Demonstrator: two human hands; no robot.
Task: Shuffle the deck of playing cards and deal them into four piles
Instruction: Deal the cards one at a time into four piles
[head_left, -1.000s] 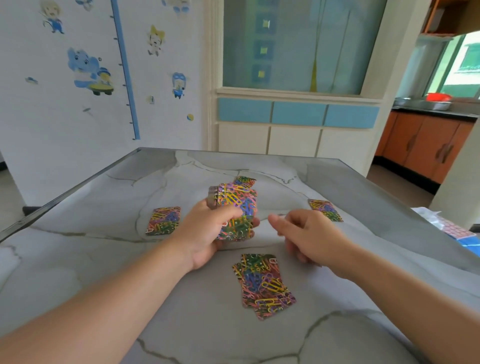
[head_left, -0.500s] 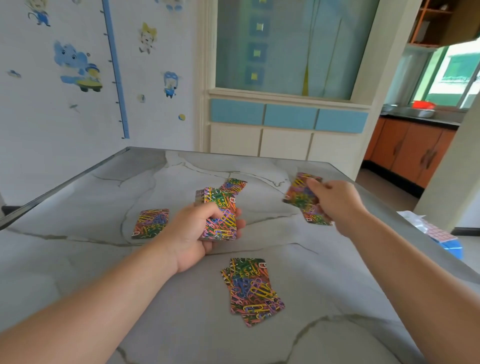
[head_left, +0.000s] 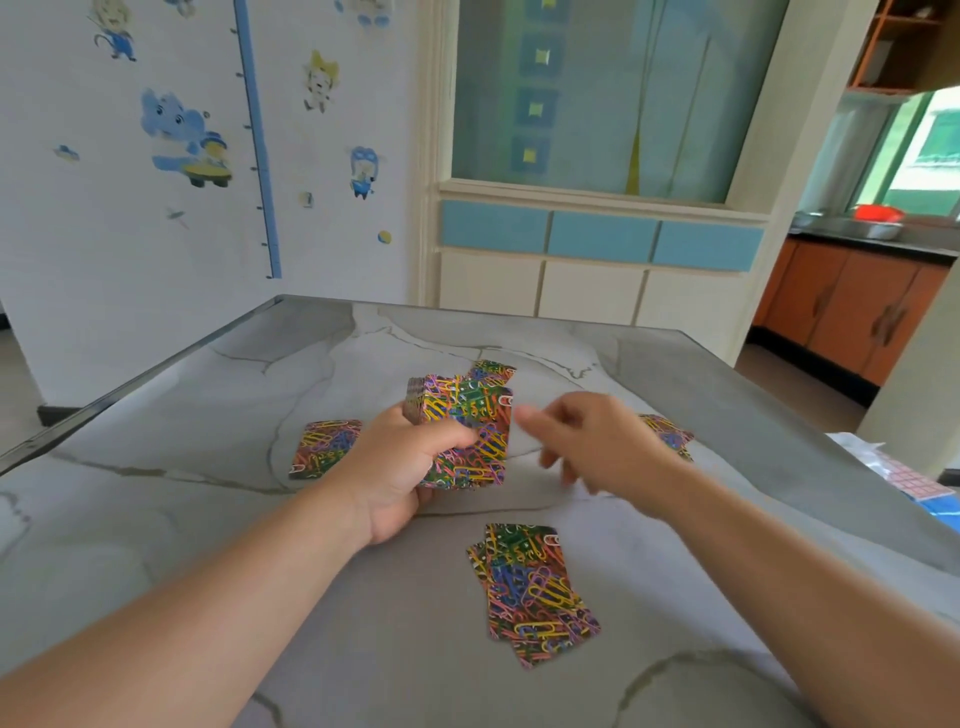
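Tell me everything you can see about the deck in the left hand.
The deck is a thick stack of cards, backs up, printed with tangled multicoloured paper clips on a dark ground. The left hand grips it above the table, tilted, with the thumb across the back and the stacked edges showing at its far left corner. The right hand, blurred, hovers by its right edge; contact is unclear.

The cards (head_left: 535, 592) have a wild back, rainbow paperclips tangled over dark green. Table (head_left: 208, 519) is grey marble-look with pale and brownish veins. Wall (head_left: 130, 249) is white with blue cartoon stickers, cabinets (head_left: 852, 306) are orange, and there's a row of light blue panels (head_left: 602, 236).
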